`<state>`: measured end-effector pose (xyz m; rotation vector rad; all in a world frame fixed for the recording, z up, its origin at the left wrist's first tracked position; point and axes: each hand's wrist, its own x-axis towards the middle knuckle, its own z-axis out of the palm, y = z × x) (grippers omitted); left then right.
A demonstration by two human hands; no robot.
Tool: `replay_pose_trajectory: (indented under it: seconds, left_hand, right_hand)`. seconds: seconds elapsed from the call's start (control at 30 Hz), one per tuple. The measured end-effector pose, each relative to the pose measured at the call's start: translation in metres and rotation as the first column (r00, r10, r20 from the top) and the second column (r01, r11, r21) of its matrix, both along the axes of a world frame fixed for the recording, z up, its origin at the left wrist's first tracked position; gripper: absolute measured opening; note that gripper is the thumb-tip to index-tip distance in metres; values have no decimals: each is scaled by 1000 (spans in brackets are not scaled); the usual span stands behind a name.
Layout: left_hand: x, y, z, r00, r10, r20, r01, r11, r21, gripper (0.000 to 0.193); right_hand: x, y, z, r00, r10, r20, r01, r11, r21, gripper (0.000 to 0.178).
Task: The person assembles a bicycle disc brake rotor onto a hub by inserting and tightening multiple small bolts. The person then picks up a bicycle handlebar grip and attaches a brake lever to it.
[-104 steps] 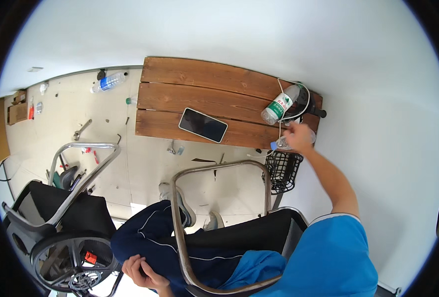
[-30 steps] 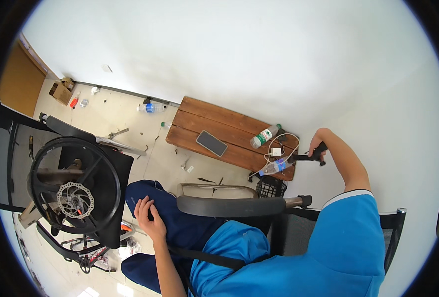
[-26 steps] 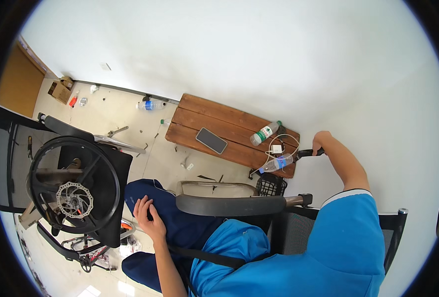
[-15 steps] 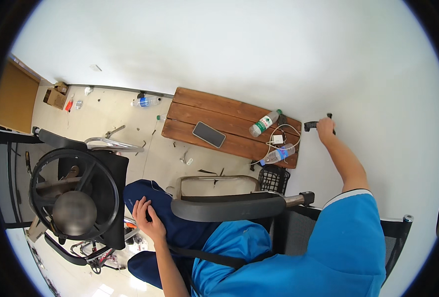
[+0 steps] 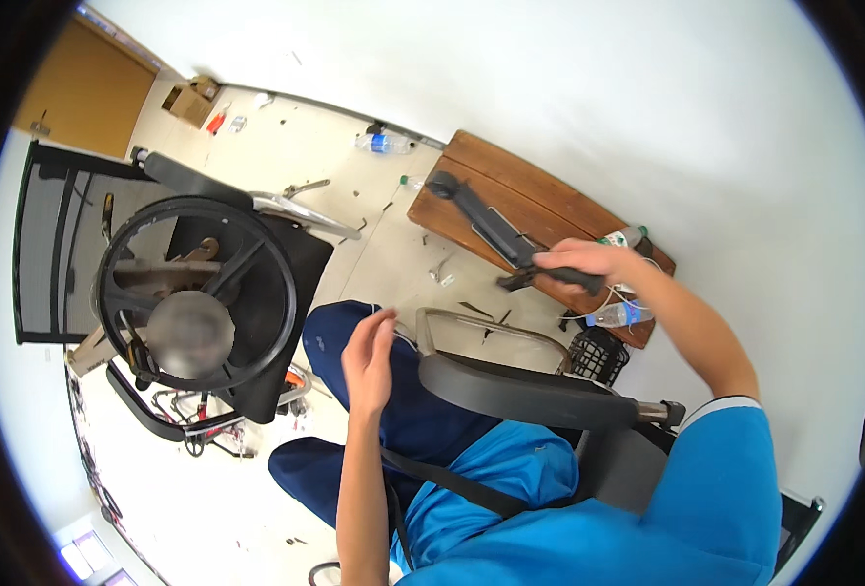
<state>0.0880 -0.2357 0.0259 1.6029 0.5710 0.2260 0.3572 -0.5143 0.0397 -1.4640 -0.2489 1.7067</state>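
Held in my right hand (image 5: pixel 584 266) is a long black tool (image 5: pixel 491 232); its exact kind is unclear. Its grip lies in my closed fingers, and its straight body slants up left to a round end above the wooden bench (image 5: pixel 569 210). A phone on the bench is mostly hidden behind the tool. My left hand (image 5: pixel 369 361) is raised over my navy trouser leg (image 5: pixel 330 337), fingers stretched out, with nothing in it. Close to it, the grey armrest (image 5: pixel 525 393) of my chair lies across my lap's right side.
To the left, a black spoked wheel (image 5: pixel 242 262) with a rounded grey hub (image 5: pixel 190 334) rests on another chair (image 5: pixel 301 269). On the bench's right end are two bottles (image 5: pixel 620 313) and a white cable. A black basket (image 5: pixel 598 355) stands below. Scraps and a bottle (image 5: pixel 382 144) litter the floor.
My right hand has come in from the wall at the right, bringing the black tool over the bench. The left hand has lifted off my leg. The whole view has turned and shifted.
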Motion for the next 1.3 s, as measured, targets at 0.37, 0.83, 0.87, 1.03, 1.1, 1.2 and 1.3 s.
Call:
replay_pose_trajectory:
  seconds: [0.37, 0.83, 0.87, 1.03, 1.1, 1.2, 1.3]
  left_hand:
    - [59, 22, -37, 986, -90, -143, -58, 615, -786, 43]
    - [91, 18, -56, 911, 53, -409, -241, 873, -424, 41]
    - [94, 18, -52, 897, 58, -439, -244, 892, -381, 43]
    - [98, 24, -47, 871, 9, -491, -263, 853, -450, 46]
    - [94, 23, -44, 877, -50, -479, -236, 822, -518, 47]
    - [97, 26, -38, 894, -47, -445, -240, 789, -566, 49]
    - [93, 33, -39, 876, -113, -468, -212, 782, -586, 45]
  right_hand:
    - [-58, 122, -93, 910, -9, -415, 63, 991, 117, 61]
    - [-66, 126, -333, 955, -81, 286, 176, 929, -324, 52]
    - [-73, 125, -364, 894, 36, 447, 134, 930, -343, 53]
    - [-87, 191, -404, 693, 373, 617, 55, 826, -561, 70]
    - [-83, 211, -414, 700, 383, 603, 62, 809, -585, 75]
    - [-87, 220, -434, 645, 398, 653, 108, 798, -593, 68]
    - [-83, 219, -452, 595, 396, 699, 148, 801, -580, 47]
